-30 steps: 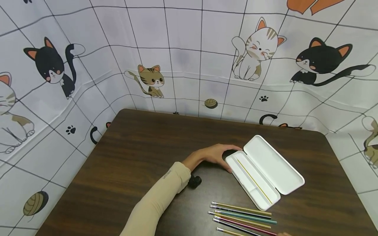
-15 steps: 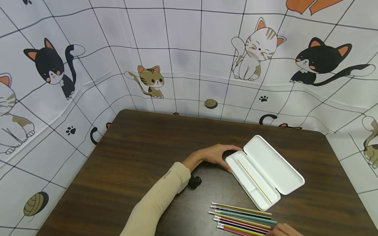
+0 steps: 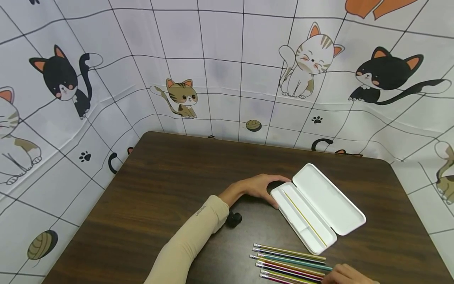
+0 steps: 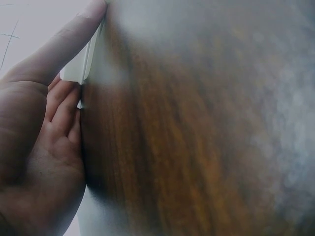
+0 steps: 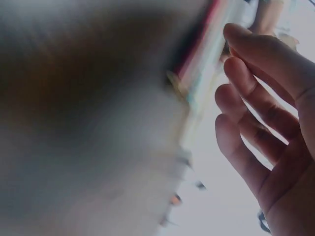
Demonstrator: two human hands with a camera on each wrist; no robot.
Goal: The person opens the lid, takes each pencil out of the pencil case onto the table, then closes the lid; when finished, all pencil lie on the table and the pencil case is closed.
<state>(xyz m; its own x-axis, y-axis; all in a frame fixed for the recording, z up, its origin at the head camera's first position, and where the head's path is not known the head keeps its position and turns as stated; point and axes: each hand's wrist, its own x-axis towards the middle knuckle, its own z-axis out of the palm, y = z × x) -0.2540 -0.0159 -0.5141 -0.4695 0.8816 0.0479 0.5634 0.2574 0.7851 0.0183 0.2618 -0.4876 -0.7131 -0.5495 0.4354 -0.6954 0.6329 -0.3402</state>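
My left hand (image 3: 260,188) holds the left end of an open white pencil case (image 3: 291,225), thumb on the near side and fingers at the far corner. In the left wrist view, the thumb (image 4: 64,46) lies along the case's pale edge (image 4: 74,69). One thin gold pencil (image 3: 305,217) lies lengthwise in the case. Several pencils (image 3: 291,264), gold, black, teal, red and pink, lie side by side in front of it, erasers to the left. At their right ends is my right hand (image 3: 345,275); in its wrist view the fingers (image 5: 246,98) are loosely bent with nothing visible between them.
The case's hinged lid (image 3: 330,199) lies open to the right. A small black object (image 3: 234,219) sits beside my left wrist on the dark wooden table (image 3: 170,169). A white cat-print curtain (image 3: 220,71) hangs behind the table.
My right hand has come further into view at the pencils' right ends, then shifted slightly right. The front pencils have shifted, and yellow and pink ones now show there. The left hand stays put.
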